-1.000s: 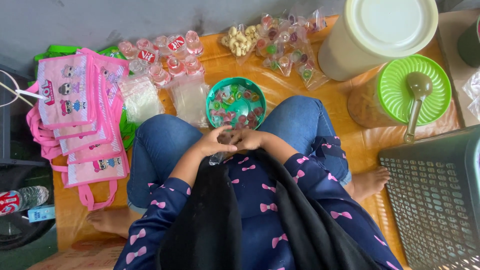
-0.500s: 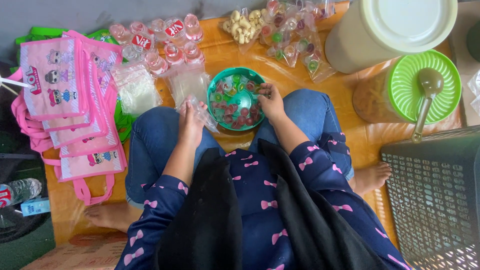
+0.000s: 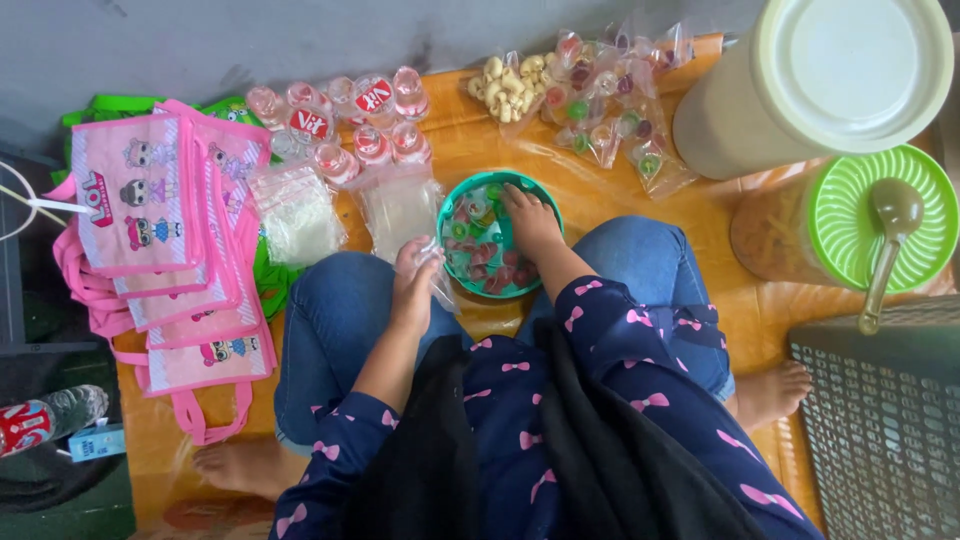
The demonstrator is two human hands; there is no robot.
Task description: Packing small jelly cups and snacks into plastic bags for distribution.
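Observation:
A round teal bowl (image 3: 548,205) holding several small jelly cups stands on the orange mat between my knees. My right hand (image 3: 530,222) reaches into the bowl, fingers down among the jelly cups. My left hand (image 3: 415,282) rests over my left knee, just left of the bowl, and holds a small clear plastic bag (image 3: 440,287). Whether the right fingers grip a cup is hidden.
Stacks of clear bags (image 3: 298,213) and small pink bottles (image 3: 345,120) lie beyond my left knee. Pink cartoon bags (image 3: 160,230) pile at the left. Filled candy packets (image 3: 600,100) lie at the back. A cream tub (image 3: 800,90), a green-lidded jar with a spoon (image 3: 860,220) and a dark basket (image 3: 880,420) stand right.
A second ago both hands met over my lap on the bag. The right hand then moved forward into the bowl and now sits deeper, toward its middle; the left hand stays beside the bowl with the bag.

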